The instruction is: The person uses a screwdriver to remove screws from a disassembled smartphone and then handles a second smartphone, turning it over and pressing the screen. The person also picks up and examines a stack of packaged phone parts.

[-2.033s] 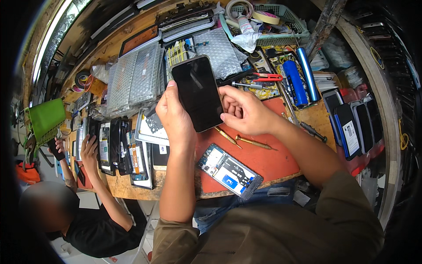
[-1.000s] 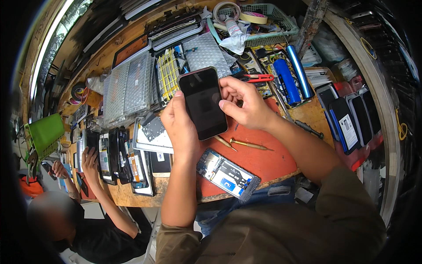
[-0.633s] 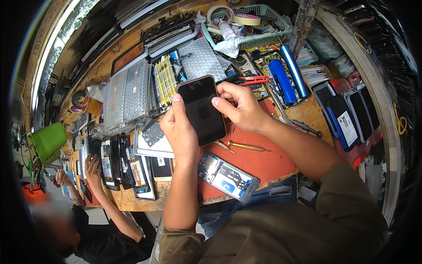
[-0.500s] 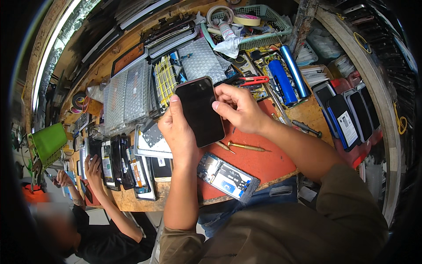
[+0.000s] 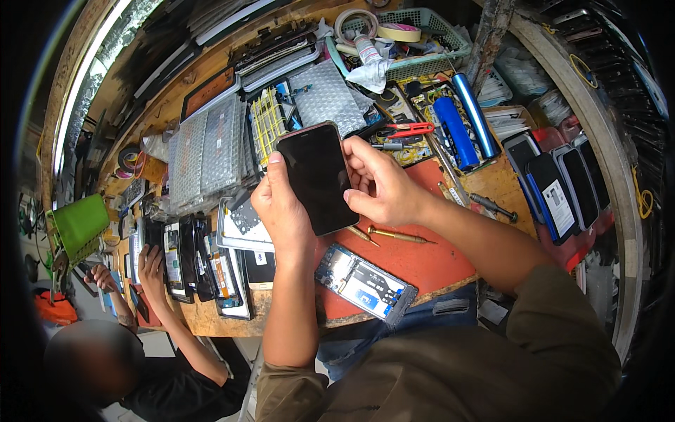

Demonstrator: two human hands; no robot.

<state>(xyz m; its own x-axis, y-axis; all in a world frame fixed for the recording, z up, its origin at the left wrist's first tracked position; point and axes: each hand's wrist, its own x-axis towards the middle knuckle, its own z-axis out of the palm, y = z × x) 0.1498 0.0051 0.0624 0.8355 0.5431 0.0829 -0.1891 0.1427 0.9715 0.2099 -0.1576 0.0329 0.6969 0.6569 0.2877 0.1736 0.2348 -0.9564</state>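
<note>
smartphone [image 5: 313,179]: in the left hand, black screen facing up; likely light, stiff, slick and fragile, best held by its long edges.
left hand [image 5: 285,214]: wrapped around its left side, thumb at the front.
right hand [image 5: 385,184]: curled at its right edge; cannot tell whether it grips.
opened phone [image 5: 367,283]: below both hands, internals bare.
obstacle: brass screwdriver [image 5: 399,234] beneath the right hand, crowding the red mat [image 5: 439,257].

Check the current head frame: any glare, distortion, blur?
Head view: light strip at upper left looks blown out; pale beam at right bows; image corners go black; held phone shows a nearly black screen; the co-worker's head is blurred.
</note>
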